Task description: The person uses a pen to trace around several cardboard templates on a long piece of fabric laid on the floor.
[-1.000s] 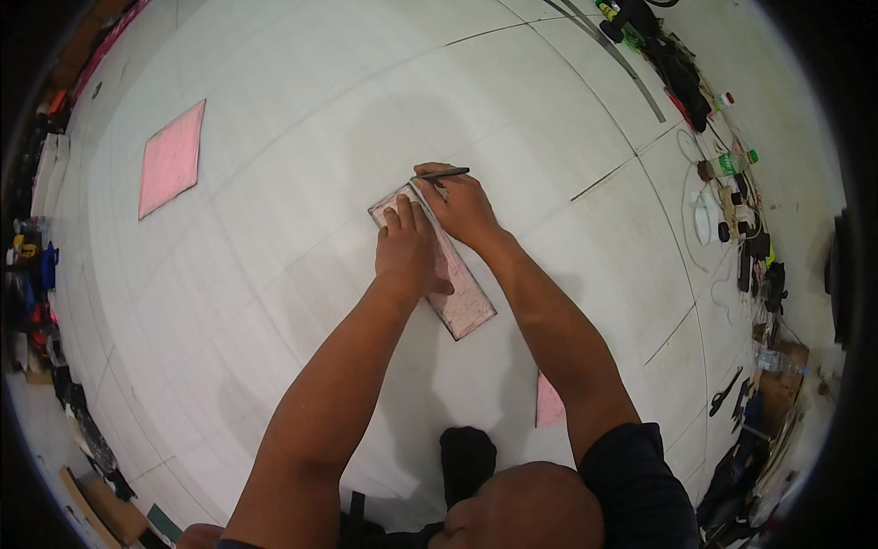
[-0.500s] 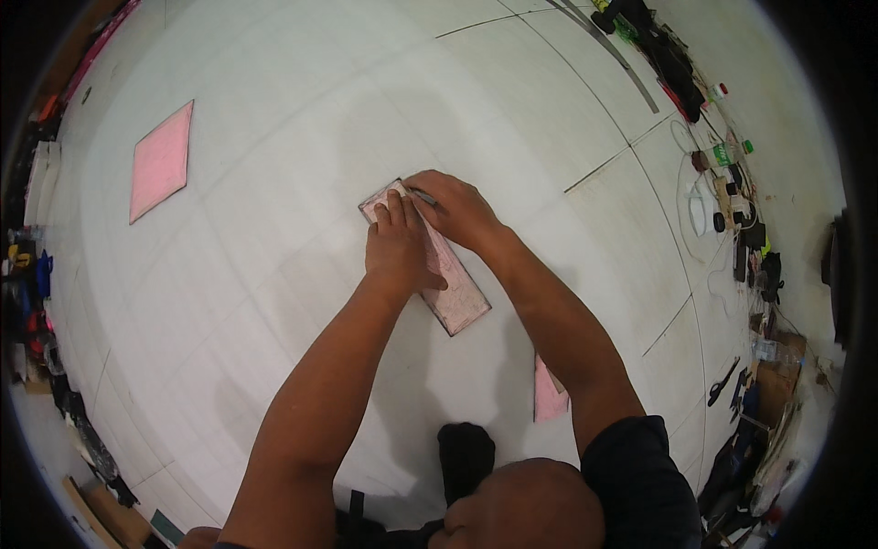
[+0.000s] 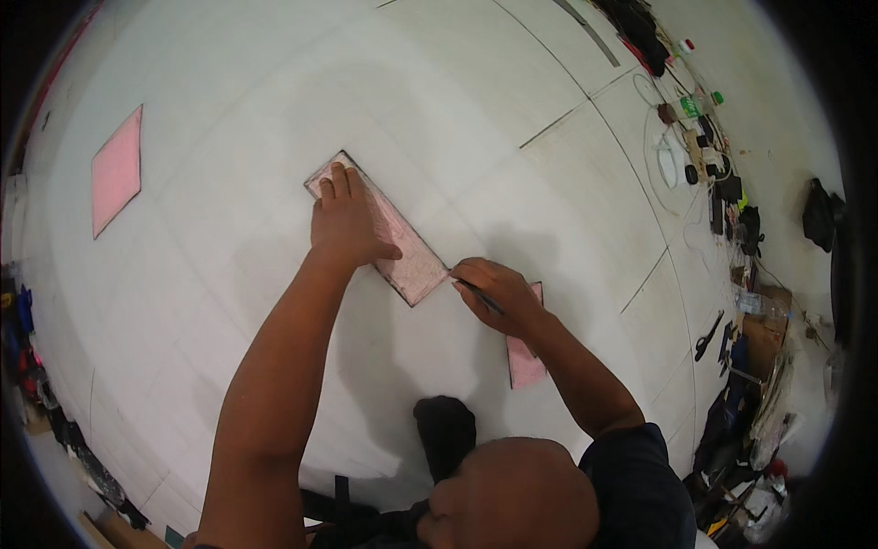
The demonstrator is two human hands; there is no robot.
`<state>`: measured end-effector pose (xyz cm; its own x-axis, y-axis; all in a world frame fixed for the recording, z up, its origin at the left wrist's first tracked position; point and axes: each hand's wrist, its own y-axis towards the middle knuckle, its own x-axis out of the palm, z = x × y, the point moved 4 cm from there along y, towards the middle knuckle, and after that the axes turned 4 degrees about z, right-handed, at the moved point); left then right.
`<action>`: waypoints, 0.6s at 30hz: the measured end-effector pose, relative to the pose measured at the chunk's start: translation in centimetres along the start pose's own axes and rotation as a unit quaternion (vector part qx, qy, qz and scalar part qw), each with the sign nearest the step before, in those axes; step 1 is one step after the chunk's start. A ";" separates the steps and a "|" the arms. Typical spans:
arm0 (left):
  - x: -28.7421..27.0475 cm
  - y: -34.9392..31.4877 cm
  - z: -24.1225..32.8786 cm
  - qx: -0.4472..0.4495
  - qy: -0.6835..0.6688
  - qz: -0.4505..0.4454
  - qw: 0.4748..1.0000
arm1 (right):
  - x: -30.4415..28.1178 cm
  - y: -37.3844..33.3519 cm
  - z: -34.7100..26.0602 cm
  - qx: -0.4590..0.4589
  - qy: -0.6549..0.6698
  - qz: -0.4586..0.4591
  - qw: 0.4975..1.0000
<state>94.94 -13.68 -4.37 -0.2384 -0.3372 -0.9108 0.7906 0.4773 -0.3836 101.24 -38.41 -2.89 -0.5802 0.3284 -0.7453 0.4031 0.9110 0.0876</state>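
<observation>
A long pale pink rectangular piece with dark edges (image 3: 412,261) lies flat and slanted on the white floor. Pressed over its far part is my left hand (image 3: 344,221), fingers stretched out and thumb spread toward the middle. My right hand (image 3: 503,297) is closed around a slim dark pen (image 3: 479,295), with fingertips at the piece's near right corner. Whether the pen's tip touches the corner is too small to tell. Partly under my right wrist and forearm lies a second pink piece (image 3: 524,368).
Off to the left lies a pink panel (image 3: 119,174). My dark-covered foot (image 3: 444,428) stands close to the body. Along the right side are black scissors (image 3: 708,335), a bottle with a green label (image 3: 690,105), cables and clutter. A flat grey strip (image 3: 590,32) lies at the far right.
My right hand has moved with the pen from the piece's far end to its near right corner. The left hand stays on the piece. The whole view has shifted.
</observation>
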 end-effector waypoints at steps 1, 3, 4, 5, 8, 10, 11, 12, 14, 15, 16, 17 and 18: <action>0.0 0.0 0.0 0.000 0.003 -0.001 1.000 | -0.2 -0.5 0.0 0.016 -0.001 -0.004 1.000; -0.1 0.0 0.1 -0.003 0.002 -0.007 1.000 | -0.3 -0.8 0.3 0.039 0.054 0.019 0.998; -0.1 0.1 0.1 0.000 0.000 -0.002 1.000 | -0.3 -1.0 0.4 0.050 0.082 0.030 0.995; -0.1 0.1 0.0 0.000 0.000 0.001 1.000 | -0.3 -1.1 0.4 0.072 0.086 0.058 0.992; 0.0 0.0 -0.2 0.004 -0.002 0.006 1.000 | 0.5 -1.6 0.2 0.147 0.121 0.119 0.975; -0.1 0.0 -0.2 0.009 -0.002 0.009 1.000 | 2.0 -2.6 0.0 0.211 0.171 0.131 0.953; -0.1 0.1 -0.1 0.012 0.000 0.010 1.000 | 2.6 -2.7 -0.6 0.208 0.174 0.118 0.955; 0.0 0.1 -0.1 0.014 0.001 0.010 1.000 | 3.1 -2.6 -1.4 0.204 0.178 0.105 0.957; 0.0 0.1 -0.1 0.012 0.014 0.007 1.000 | 4.0 -2.6 -2.3 0.185 0.177 0.091 0.963; -0.1 0.1 0.0 0.014 0.020 0.007 1.000 | 4.5 -2.7 -2.6 0.169 0.171 0.090 0.966; -0.1 0.1 0.0 0.015 0.018 0.002 1.000 | 4.9 -2.7 -2.8 0.154 0.165 0.089 0.970; -0.1 0.1 -0.1 0.015 0.016 -0.002 1.000 | 5.0 -2.5 -3.0 0.152 0.168 0.092 0.970; -0.1 0.1 -0.1 0.015 0.014 -0.006 1.000 | 5.0 -2.4 -3.2 0.149 0.171 0.095 0.969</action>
<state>94.94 -13.52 -4.30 -0.2639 -0.3190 -0.9103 0.8041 0.4485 -0.3903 95.14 -38.14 -4.71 -0.6551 0.5940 -0.4669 0.6835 0.7293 -0.0311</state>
